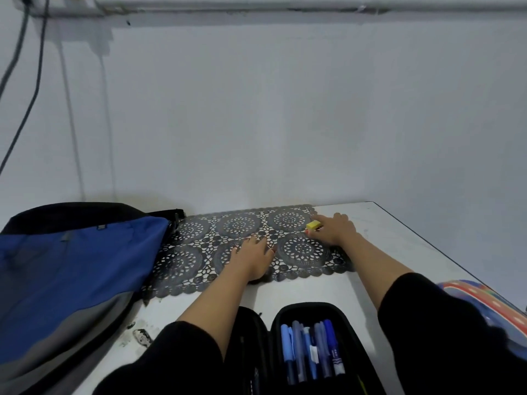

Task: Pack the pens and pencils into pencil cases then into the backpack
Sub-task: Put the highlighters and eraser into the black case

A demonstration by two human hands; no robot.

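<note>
**Eraser picked out as pencil case stands open**

Nearest the camera, a black pencil case point(302, 307) lies unzipped on the white table point(313, 289), a row of blue pens point(310, 352) already lined up in its right half. A second, brightly patterned pencil case point(482, 297) sits at the table's right edge, partly hidden by the person's dark sleeve.

Both forearms stretch forward from the case. The left hand point(251, 258) lies palm down on a dark lace mat point(299, 249), fingers spread and straight, holding nothing and apparently steadying the mat. Farther out and to the right, the right hand point(333, 229) reaches the mat's far corner, where thumb and fingertips pinch a small yellow eraser point(313, 224).

The filling of the cases looks close to done, with this last loose item being gathered. The next move would call for lifting the eraser clear of the mat's open weave, bringing it back to the open case and setting it beside the pens, before zipping up.

The blue, grey and black backpack point(77, 260) waits on the left, its near edge overlapping the mat. Behind everything stands a plain pale wall point(285, 124).
</note>
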